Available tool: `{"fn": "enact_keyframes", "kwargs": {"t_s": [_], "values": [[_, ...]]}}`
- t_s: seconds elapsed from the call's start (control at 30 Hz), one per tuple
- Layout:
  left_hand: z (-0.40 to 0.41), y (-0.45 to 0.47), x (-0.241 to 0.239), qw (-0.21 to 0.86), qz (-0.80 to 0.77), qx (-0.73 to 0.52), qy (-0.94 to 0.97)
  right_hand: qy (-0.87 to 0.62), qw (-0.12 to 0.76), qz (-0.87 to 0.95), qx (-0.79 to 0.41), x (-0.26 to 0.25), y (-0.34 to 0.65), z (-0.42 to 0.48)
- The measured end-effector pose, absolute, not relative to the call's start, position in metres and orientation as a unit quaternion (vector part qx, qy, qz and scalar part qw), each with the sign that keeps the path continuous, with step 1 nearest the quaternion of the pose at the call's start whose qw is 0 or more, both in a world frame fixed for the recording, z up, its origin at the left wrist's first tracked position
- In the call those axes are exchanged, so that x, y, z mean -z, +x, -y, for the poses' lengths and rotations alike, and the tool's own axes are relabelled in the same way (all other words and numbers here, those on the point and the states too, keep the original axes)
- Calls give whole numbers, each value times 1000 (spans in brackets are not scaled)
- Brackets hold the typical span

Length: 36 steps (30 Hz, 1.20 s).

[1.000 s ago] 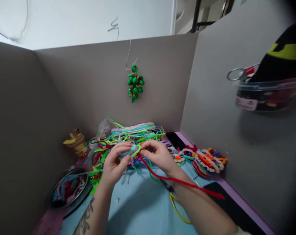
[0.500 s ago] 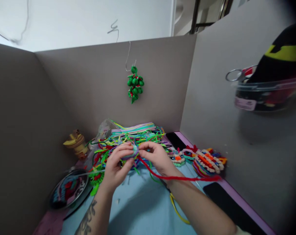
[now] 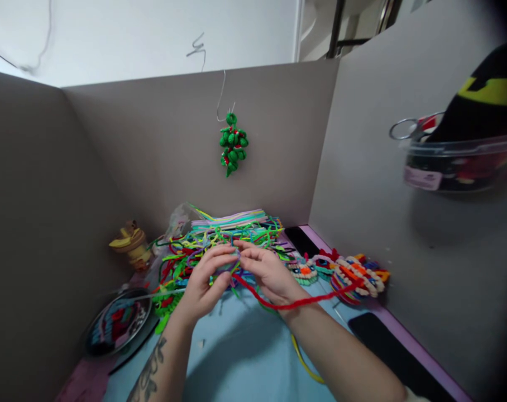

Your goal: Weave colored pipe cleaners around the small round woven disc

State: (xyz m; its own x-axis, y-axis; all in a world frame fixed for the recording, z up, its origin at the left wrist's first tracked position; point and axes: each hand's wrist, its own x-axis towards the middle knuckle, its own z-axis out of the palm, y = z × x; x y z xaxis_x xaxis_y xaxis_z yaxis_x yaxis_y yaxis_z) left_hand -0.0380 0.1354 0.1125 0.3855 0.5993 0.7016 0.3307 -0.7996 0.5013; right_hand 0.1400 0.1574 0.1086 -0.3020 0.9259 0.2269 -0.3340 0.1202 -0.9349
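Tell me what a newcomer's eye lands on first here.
At centre, the left hand and right hand pinch a small woven piece, from which a long red pipe cleaner trails to the right. Behind them a bright tangle of pipe cleaners lies against the back partition, where a green ornament hangs from a wire hook. Colourful woven pieces sit along the right partition.

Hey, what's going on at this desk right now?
A person is working with pipe cleaners. The left hand and right hand pinch a small woven piece between their fingertips above a blue mat. A red pipe cleaner trails from it past the right wrist. A pile of coloured pipe cleaners lies just behind, and finished woven pieces sit to the right.
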Motion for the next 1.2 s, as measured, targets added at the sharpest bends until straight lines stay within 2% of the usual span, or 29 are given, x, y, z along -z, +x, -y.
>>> {"fn": "enact_keyframes", "kwargs": {"t_s": [0.3, 0.5, 0.67, 0.77, 0.87, 1.07, 1.2], "values": [[-137, -44, -116, 248, -342, -351, 835, -306, 457, 701, -454, -114, 151, -162], [-151, -48, -106, 245, -401, -463, 752, -301, 509, 713, -377, -104, 156, -175], [-159, -50, -98, 244, -462, -526, 671, -165, 365, 812, -424, -104, 164, -177], [-161, -49, -95, 235, -481, -543, 647, -112, 352, 832, -413, -108, 163, -174], [-162, -49, -95, 208, -485, -535, 659, -102, 403, 812, -410, -108, 162, -172], [-159, -57, -100, 131, -459, -401, 782, -119, 646, 593, -465, -108, 178, -168], [-152, -57, -108, 150, -399, -321, 845, -120, 701, 510, -483, -117, 182, -167]]}}
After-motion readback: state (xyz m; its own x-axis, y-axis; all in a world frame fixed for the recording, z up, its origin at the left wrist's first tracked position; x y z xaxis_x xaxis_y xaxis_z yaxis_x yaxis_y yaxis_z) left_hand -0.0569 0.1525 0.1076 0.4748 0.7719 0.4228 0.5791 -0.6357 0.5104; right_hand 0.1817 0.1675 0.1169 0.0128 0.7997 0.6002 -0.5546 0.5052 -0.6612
